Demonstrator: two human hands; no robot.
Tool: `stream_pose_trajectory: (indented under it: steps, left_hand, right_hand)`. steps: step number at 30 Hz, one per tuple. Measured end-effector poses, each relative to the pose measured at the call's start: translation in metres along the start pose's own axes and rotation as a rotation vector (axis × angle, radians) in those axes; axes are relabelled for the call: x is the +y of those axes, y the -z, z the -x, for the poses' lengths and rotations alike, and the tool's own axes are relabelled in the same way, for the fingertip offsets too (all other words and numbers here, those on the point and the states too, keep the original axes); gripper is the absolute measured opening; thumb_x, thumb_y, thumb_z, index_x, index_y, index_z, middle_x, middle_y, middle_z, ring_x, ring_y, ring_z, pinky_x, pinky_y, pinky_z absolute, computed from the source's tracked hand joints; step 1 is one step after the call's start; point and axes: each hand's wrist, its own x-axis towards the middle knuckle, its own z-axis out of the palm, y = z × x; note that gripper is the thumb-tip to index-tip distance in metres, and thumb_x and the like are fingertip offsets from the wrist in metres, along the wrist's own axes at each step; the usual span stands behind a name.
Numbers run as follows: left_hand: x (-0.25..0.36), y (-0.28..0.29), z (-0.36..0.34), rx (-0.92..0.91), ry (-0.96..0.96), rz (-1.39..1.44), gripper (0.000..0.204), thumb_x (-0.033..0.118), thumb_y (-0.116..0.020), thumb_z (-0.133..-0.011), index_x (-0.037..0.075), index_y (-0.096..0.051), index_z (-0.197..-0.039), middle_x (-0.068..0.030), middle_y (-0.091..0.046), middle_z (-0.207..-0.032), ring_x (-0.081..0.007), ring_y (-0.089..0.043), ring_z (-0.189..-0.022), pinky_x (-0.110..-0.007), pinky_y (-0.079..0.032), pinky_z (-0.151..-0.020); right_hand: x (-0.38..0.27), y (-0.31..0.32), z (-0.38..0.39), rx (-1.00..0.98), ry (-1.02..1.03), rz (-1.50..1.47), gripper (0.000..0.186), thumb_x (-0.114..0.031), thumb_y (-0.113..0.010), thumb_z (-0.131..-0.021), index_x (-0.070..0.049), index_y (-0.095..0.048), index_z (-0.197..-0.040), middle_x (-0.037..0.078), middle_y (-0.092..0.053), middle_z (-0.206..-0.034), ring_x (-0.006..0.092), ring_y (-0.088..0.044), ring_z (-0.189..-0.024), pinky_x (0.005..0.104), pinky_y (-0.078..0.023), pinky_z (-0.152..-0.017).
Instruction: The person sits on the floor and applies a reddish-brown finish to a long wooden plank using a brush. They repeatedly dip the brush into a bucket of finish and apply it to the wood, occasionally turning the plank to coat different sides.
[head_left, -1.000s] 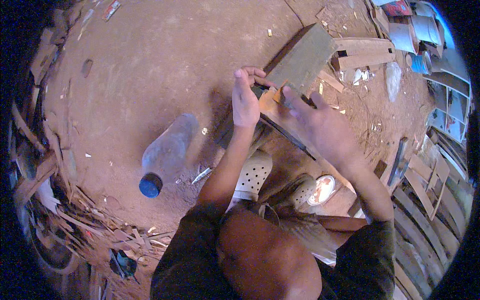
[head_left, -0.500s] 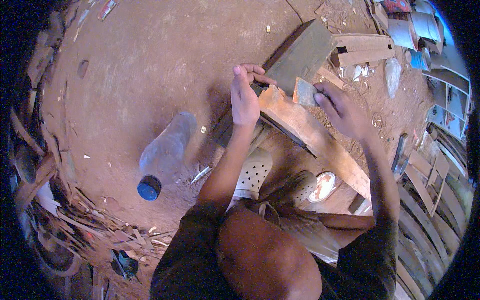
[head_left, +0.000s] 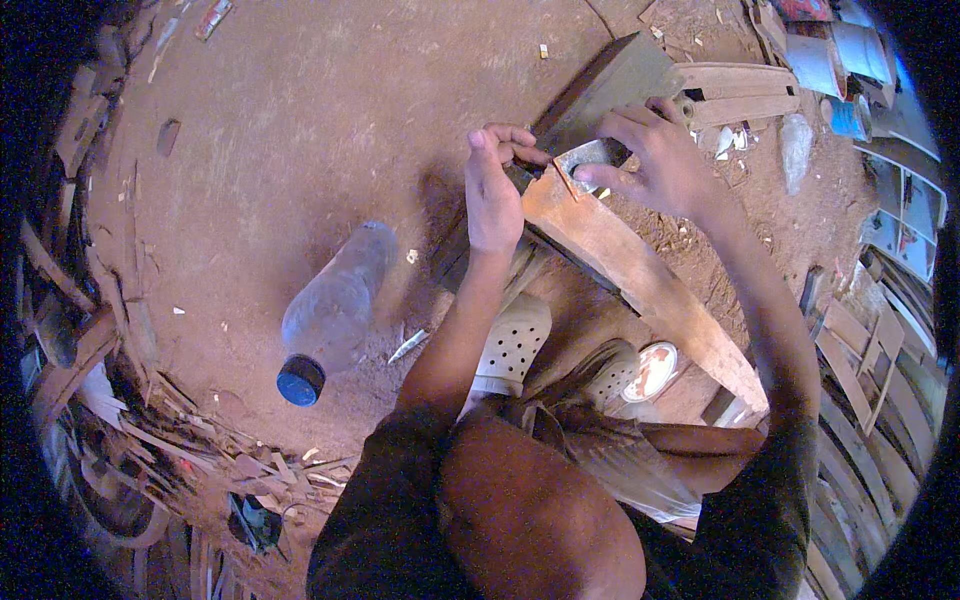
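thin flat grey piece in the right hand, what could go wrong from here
The thin flat grey piece in the bare right hand sits close to the fingers of the bare left hand, so a slip might nick them. No clamp shows on the long brown wooden plank, so it could shift if pushed.

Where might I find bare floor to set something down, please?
The widest mostly bare patch is the floor bordered by the left hand, the bottle and the left-edge wood, with small scraps on it. It is crowded around the right hand, where the flat piece, board and block sit close together, and along the right edge, lined with planks.
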Motion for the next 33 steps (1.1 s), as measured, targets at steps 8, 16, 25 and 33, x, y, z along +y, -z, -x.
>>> stream_pose_trajectory:
  steps: [8,16,25,33]
  left_hand:
    - [-0.002,0.0,0.0,0.032,0.017,0.031,0.07,0.058,-0.016,-0.103,0.002,-0.057,-0.096,-0.0116,-0.064,-0.076,-0.02,-0.06,-0.075,-0.033,-0.044,-0.079]
    - [-0.004,0.0,-0.001,-0.016,0.012,0.077,0.069,0.058,-0.015,-0.103,0.001,-0.054,-0.099,-0.0147,-0.066,-0.075,-0.0217,-0.062,-0.073,-0.034,-0.046,-0.078]
    - [-0.003,0.002,-0.001,-0.04,0.015,0.116,0.068,0.057,-0.014,-0.103,0.002,-0.053,-0.098,-0.0174,-0.068,-0.077,-0.0234,-0.065,-0.073,-0.034,-0.049,-0.077]
    - [-0.001,0.001,-0.001,-0.046,0.035,0.09,0.069,0.059,-0.015,-0.102,0.003,-0.053,-0.099,-0.0164,-0.068,-0.077,-0.0216,-0.064,-0.073,-0.034,-0.049,-0.076]
  right_hand:
    - [0.001,0.001,-0.008,0.001,0.059,0.075,0.059,-0.064,-0.058,-0.084,-0.007,-0.065,-0.102,0.016,-0.067,-0.095,0.0337,-0.064,-0.096,0.0497,-0.041,-0.095]
    - [0.003,0.0,-0.008,0.129,-0.04,0.128,0.048,-0.053,-0.064,-0.085,-0.007,-0.06,-0.097,0.013,-0.065,-0.088,0.0334,-0.063,-0.087,0.0451,-0.04,-0.091]
    - [-0.018,0.039,0.019,0.002,-0.29,-0.227,0.039,-0.019,-0.057,-0.096,-0.009,-0.048,-0.132,0.019,-0.067,-0.106,0.0385,-0.066,-0.095,0.044,-0.052,-0.077]
    - [-0.039,0.053,0.05,-0.047,-0.195,-0.444,0.03,-0.015,-0.051,-0.099,-0.009,-0.051,-0.128,0.011,-0.063,-0.091,0.0232,-0.063,-0.08,0.0363,-0.05,-0.071]
